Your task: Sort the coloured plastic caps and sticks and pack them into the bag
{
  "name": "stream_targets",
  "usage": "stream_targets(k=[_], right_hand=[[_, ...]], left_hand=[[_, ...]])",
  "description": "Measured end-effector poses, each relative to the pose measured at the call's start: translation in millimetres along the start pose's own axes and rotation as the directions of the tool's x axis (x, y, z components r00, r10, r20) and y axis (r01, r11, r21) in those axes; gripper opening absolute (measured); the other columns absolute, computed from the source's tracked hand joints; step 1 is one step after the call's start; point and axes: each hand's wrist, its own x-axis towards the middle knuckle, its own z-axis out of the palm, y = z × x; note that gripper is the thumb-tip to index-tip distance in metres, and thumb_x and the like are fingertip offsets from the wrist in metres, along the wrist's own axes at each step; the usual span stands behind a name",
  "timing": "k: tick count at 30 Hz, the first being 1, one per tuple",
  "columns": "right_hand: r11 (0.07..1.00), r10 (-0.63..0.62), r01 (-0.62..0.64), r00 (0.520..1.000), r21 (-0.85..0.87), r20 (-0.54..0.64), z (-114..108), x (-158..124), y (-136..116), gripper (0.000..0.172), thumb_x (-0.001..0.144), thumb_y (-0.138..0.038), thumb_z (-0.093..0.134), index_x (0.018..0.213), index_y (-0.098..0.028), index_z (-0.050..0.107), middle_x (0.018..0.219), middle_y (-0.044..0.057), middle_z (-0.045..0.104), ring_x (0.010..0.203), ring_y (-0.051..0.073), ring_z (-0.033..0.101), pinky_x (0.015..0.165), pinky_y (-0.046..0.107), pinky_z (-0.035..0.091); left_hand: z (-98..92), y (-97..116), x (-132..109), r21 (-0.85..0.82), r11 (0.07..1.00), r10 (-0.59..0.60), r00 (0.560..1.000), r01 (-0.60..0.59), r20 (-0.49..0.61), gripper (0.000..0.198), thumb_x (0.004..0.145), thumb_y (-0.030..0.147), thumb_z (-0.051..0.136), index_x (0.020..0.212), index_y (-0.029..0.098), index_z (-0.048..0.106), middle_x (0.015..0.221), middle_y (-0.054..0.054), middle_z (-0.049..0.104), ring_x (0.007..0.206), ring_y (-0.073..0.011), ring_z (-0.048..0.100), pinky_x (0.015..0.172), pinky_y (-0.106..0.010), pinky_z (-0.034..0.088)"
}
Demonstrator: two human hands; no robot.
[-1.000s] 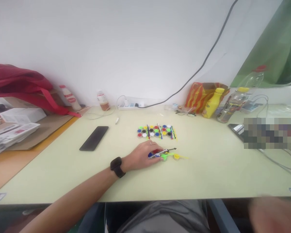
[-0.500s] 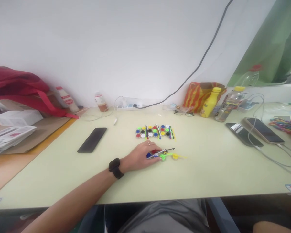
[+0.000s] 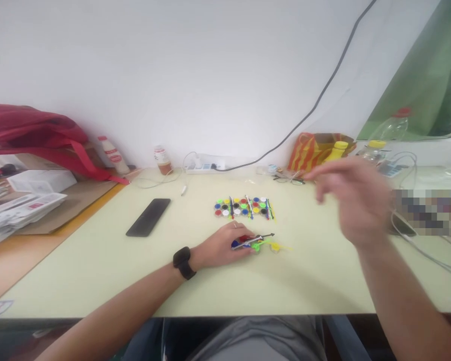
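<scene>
My left hand, a black watch on its wrist, rests on the table with fingers and thumb curled around a cluster of small plastic arrow spinners. Among them are a green spinner by the thumb and a white arrow. A yellow spinner lies just right of the cluster; a black arrow points right. Behind the hand, coloured discs stand in rows, with slim coloured arrows laid between groups. Raised over the right side, my right hand is motion-blurred, fingers apart, with nothing visible in it.
A black phone lies on the left of the table. Bottles, a striped bag and a power strip line the wall. Phones and cables lie at right; boxes and a red bag at left.
My right hand has come into view from the right and is now up over the table. My left hand stays around the spinners. The view has shifted slightly.
</scene>
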Motion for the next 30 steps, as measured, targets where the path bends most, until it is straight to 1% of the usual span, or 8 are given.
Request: stream_targets(k=[3,7,8,12,16,19,22,30], right_hand=[[0.965,0.171,-0.104,0.946,-0.242,0.275,41.3,16.3,52.1,0.021,0.1,-0.038,0.059,0.108,-0.023,0.07,0.106,0.008,0.072,0.09,0.023,0.067,0.072,0.035,0.056],[0.846,0.309,0.0,0.815,-0.533,0.49,96.1,30.0,133.1,0.023,0.099,-0.029,0.054,0.108,-0.019,0.073,0.129,0.012,0.067,0.123,0.028,0.058,0.108,0.044,0.046],[0.796,0.344,0.047,0.785,-0.603,0.515,107.7,33.3,147.5,0.025,0.099,-0.029,0.054,0.111,-0.02,0.073,0.143,0.012,0.06,0.132,0.029,0.051,0.114,0.044,0.041],[0.74,0.397,0.064,0.762,-0.669,0.512,145.0,49.8,179.7,0.03,0.098,-0.029,0.053,0.117,-0.02,0.074,0.165,0.011,0.037,0.149,0.036,0.03,0.121,0.054,0.029],[0.688,0.461,0.067,0.728,-0.722,0.507,168.9,62.3,197.3,0.029,0.092,-0.021,0.055,0.113,-0.018,0.075,0.162,0.013,0.042,0.151,0.04,0.026,0.119,0.058,0.029],[0.665,0.463,0.086,0.733,-0.742,0.499,176.1,64.8,206.0,0.034,0.086,-0.014,0.056,0.115,-0.016,0.072,0.15,0.017,0.054,0.148,0.039,0.031,0.117,0.055,0.032],[0.669,0.395,0.13,0.772,-0.732,0.498,172.0,66.9,204.9,0.037,0.087,-0.013,0.053,0.12,-0.012,0.069,0.142,0.02,0.059,0.144,0.038,0.034,0.115,0.053,0.033],[0.697,0.168,0.227,0.871,-0.681,0.462,121.4,66.9,171.6,0.029,0.086,-0.006,0.049,0.107,-0.015,0.068,0.122,0.016,0.069,0.124,0.03,0.053,0.11,0.045,0.031]], left_hand=[[1.1,1.3,-0.3,-0.021,1.0,-0.002,1.0,0.002,-0.014,0.037,0.096,0.046,0.068,0.127,0.026,0.068,0.118,-0.009,0.072,0.109,-0.0259,0.065,0.098,-0.04,0.052],[1.4,2.3,-0.5,0.006,1.0,-0.015,0.999,0.015,-0.05,0.042,0.094,0.048,0.07,0.129,0.026,0.068,0.119,-0.009,0.071,0.115,-0.027,0.063,0.102,-0.042,0.051],[1.1,2.5,-0.6,0.018,1.0,-0.02,0.998,0.021,-0.062,0.042,0.094,0.049,0.07,0.13,0.026,0.068,0.119,-0.009,0.071,0.116,-0.027,0.062,0.104,-0.042,0.05],[-1.3,2.9,-1.1,0.047,0.998,-0.031,0.991,0.037,-0.128,0.037,0.098,0.044,0.065,0.13,0.026,0.067,0.123,-0.009,0.069,0.119,-0.0263,0.06,0.107,-0.043,0.048],[-3.7,2.2,-2.6,0.067,0.996,-0.049,0.981,0.062,-0.187,0.031,0.102,0.04,0.059,0.128,0.026,0.067,0.125,-0.008,0.069,0.121,-0.0259,0.059,0.108,-0.044,0.047],[-4.8,0.9,-3.2,0.072,0.996,-0.045,0.978,0.061,-0.202,0.028,0.104,0.038,0.055,0.127,0.026,0.067,0.123,-0.008,0.069,0.12,-0.0253,0.059,0.106,-0.043,0.048],[-5.2,-0.4,-2.8,0.083,0.995,-0.031,0.978,0.049,-0.204,0.026,0.104,0.035,0.055,0.126,0.026,0.066,0.122,-0.007,0.069,0.118,-0.0248,0.059,0.106,-0.043,0.048],[-6.0,-3.3,-1.3,0.139,0.99,0.011,0.953,0.033,-0.301,0.026,0.102,0.031,0.059,0.127,0.026,0.065,0.121,-0.008,0.069,0.113,-0.0251,0.059,0.103,-0.044,0.048]])
